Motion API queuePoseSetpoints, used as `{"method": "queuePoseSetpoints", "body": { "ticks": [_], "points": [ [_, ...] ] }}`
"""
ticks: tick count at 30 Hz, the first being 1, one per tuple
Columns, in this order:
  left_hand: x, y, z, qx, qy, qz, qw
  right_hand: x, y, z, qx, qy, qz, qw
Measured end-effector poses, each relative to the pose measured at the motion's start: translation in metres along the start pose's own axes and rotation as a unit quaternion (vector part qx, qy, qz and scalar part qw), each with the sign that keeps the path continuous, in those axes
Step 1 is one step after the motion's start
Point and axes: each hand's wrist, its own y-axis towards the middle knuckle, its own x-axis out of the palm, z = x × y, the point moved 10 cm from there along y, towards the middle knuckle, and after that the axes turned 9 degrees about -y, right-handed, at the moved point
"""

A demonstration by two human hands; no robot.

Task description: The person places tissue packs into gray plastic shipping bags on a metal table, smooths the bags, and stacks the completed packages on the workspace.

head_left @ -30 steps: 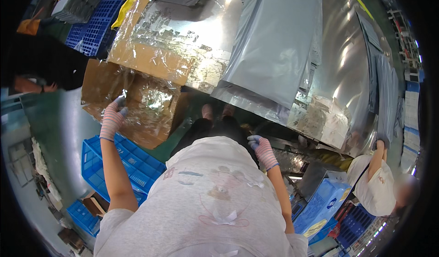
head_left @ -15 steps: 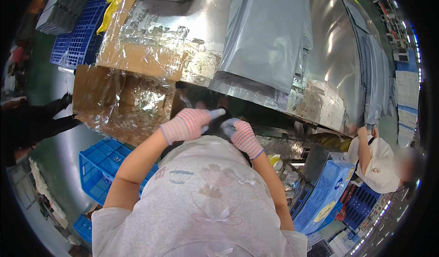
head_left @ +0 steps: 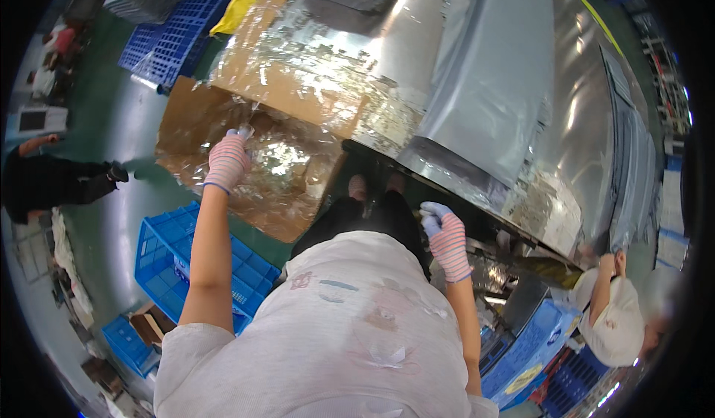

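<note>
Across the upper middle stretches a metal bench (head_left: pixel 411 49), its glossy surface mottled with worn, flaking patches, its far end cut off by the picture's edge. Smooth grey plastic sheets (head_left: pixel 484 83) lie on it in a long, flat stack. Beside its near left edge is an open brown cardboard box (head_left: pixel 183 120), lined with crinkled clear film (head_left: pixel 287 157) whose glare makes the bottom hard to make out. Nearer the person sits a blue plastic crate (head_left: pixel 165 250) with latticed walls, partly covered by the left forearm (head_left: pixel 208 258).

The left hand (head_left: pixel 226 163), in a pink-and-grey striped knit glove, is over the box's opening at the film, fingers narrowly bunched; whether they pinch any film, I cannot tell. The right hand (head_left: pixel 448 243), gloved alike, hangs near the bench's front edge, well apart from the box, fingers loosely curled; their inner sides are hidden, so I cannot tell whether they hold anything.
</note>
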Motion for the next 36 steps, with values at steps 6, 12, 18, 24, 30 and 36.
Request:
{"method": "queuePoseSetpoints", "body": {
  "ticks": [6,12,18,24,30,36],
  "points": [
    [-0.081,-0.033,0.012,0.066,-0.271,0.137,0.951,0.007,0.049,-0.117,-0.190,-0.094,0.005,0.977],
    [-0.108,-0.082,0.087,0.098,-0.471,0.038,0.876,0.079,0.056,-0.297,-0.394,-0.081,-0.095,0.911],
    [-0.143,-0.142,0.042,0.011,-0.482,0.056,0.874,0.086,0.068,-0.356,-0.546,-0.136,-0.190,0.804],
    [-0.117,-0.233,-0.140,-0.202,-0.530,0.352,0.745,0.097,0.108,-0.358,-0.356,0.046,-0.311,0.880],
    [-0.124,-0.199,-0.049,-0.146,-0.547,0.228,0.792,0.233,0.063,-0.269,-0.407,-0.379,-0.370,0.744],
    [-0.130,-0.158,0.025,-0.016,-0.568,0.201,0.798,0.175,0.022,-0.351,-0.310,0.068,-0.499,0.806]
  ]
}}
